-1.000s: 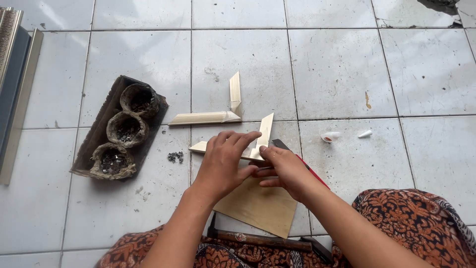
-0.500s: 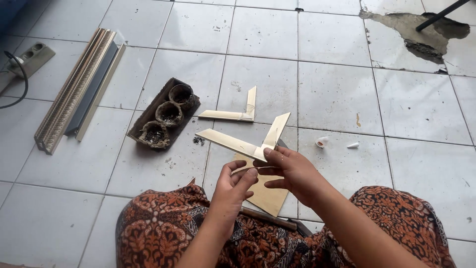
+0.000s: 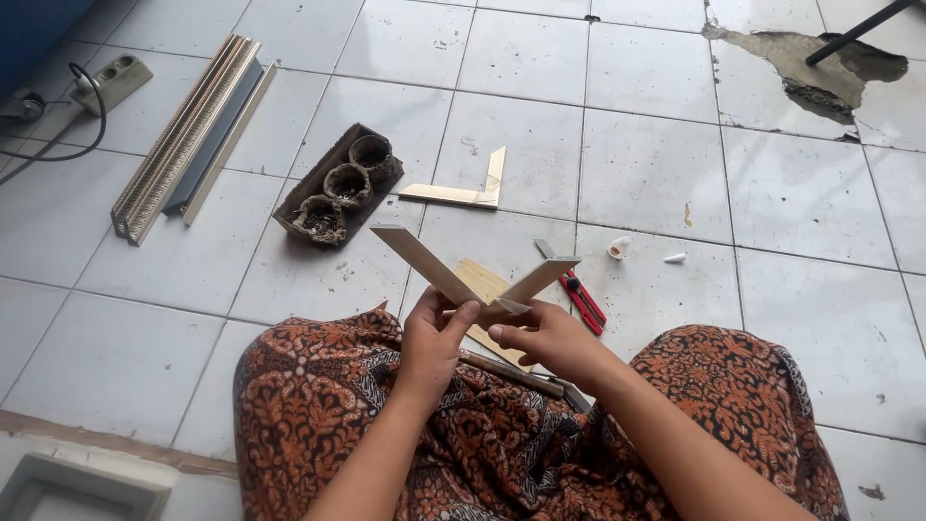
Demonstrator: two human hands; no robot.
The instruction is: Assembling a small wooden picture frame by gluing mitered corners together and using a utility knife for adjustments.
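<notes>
Holding a V-shaped corner of two wooden strips [image 3: 463, 275] above the lap, left hand [image 3: 434, 338] pinching one strip, right hand [image 3: 545, 338] pinching the other; seemingly joining it; a finished-looking corner piece [image 3: 463, 191] lying on the tiled floor [image 3: 772, 193].

Both forearms reach forward from the near edge and converge over the lap. The left hand [image 3: 434, 333] sits left of centre, back of the hand towards the camera, fingers curled closed in a pinch, thumb raised and pressed up at its far side. The right hand [image 3: 542, 338] lies just to its right, almost touching it, palm turned leftward, forefinger stretched flat towards the left hand, the other fingers folded beneath. Both wrists are straight; the right forearm comes in at a steeper diagonal from the near right.
</notes>
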